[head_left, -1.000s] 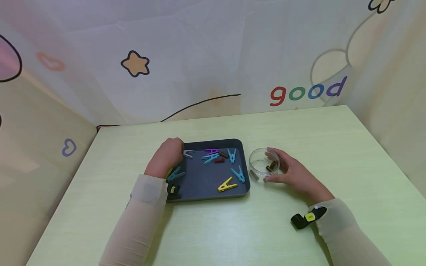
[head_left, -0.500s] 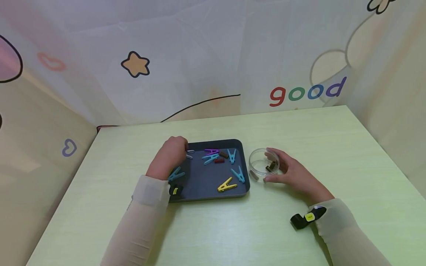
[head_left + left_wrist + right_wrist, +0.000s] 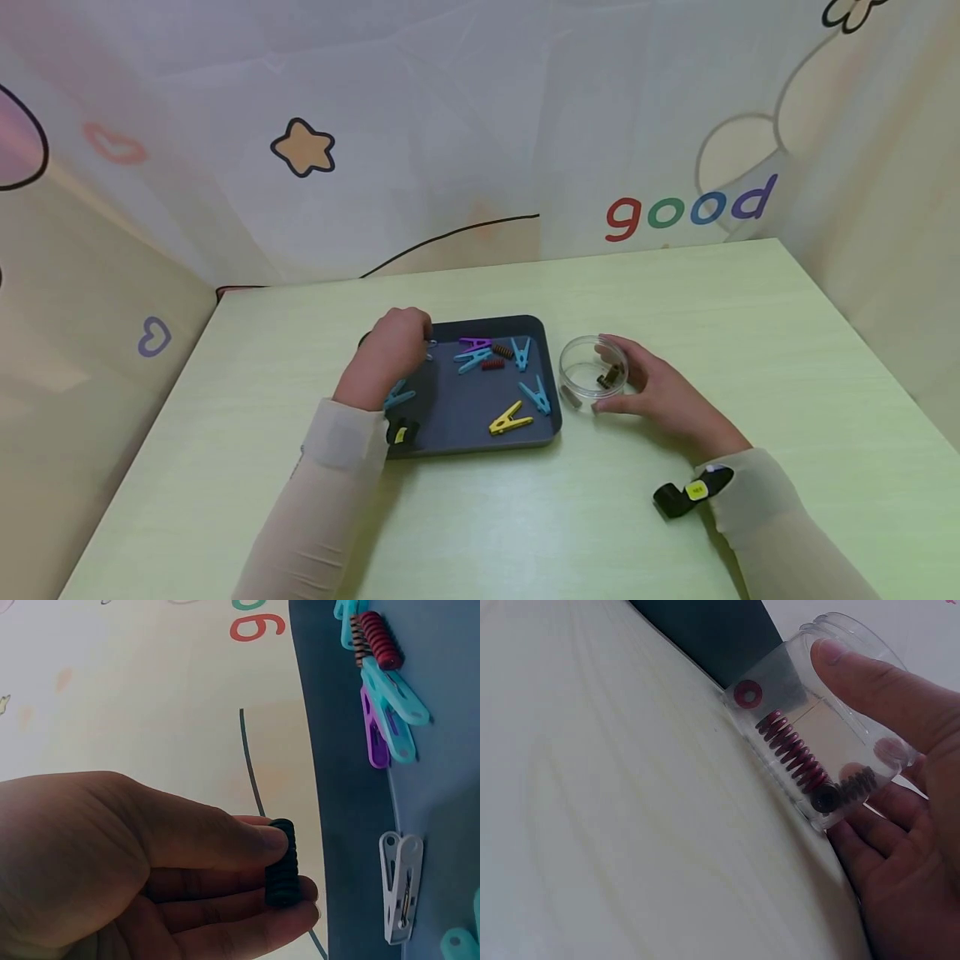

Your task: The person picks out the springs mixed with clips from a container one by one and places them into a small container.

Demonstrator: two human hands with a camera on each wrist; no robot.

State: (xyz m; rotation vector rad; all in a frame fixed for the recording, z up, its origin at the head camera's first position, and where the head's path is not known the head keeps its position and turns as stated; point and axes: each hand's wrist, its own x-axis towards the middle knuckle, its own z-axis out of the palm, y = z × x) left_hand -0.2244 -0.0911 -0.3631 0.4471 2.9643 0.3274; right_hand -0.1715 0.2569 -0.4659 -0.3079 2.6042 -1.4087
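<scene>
My left hand (image 3: pixel 390 354) is over the left part of a dark grey tray (image 3: pixel 450 446). In the left wrist view its thumb and fingers pinch a dark coil spring (image 3: pixel 283 862). My right hand (image 3: pixel 660 392) grips a clear plastic jar (image 3: pixel 573 367) standing on the table just right of the tray. Through the jar wall in the right wrist view show a red spring (image 3: pixel 791 750) and a dark spring (image 3: pixel 857 785). In the tray lie a red spring (image 3: pixel 492 364) and a dark brown spring (image 3: pixel 502 352).
The tray also bears several clothespins: blue ones (image 3: pixel 535 395), a yellow one (image 3: pixel 510 418), a purple one (image 3: pixel 474 343) and a white one (image 3: pixel 401 885) near the left hand. A printed curtain (image 3: pixel 450 125) hangs behind the pale table (image 3: pixel 525 533).
My left hand has shifted slightly right over the tray, covering more of the white clothespin. My right hand and the jar have stayed in place.
</scene>
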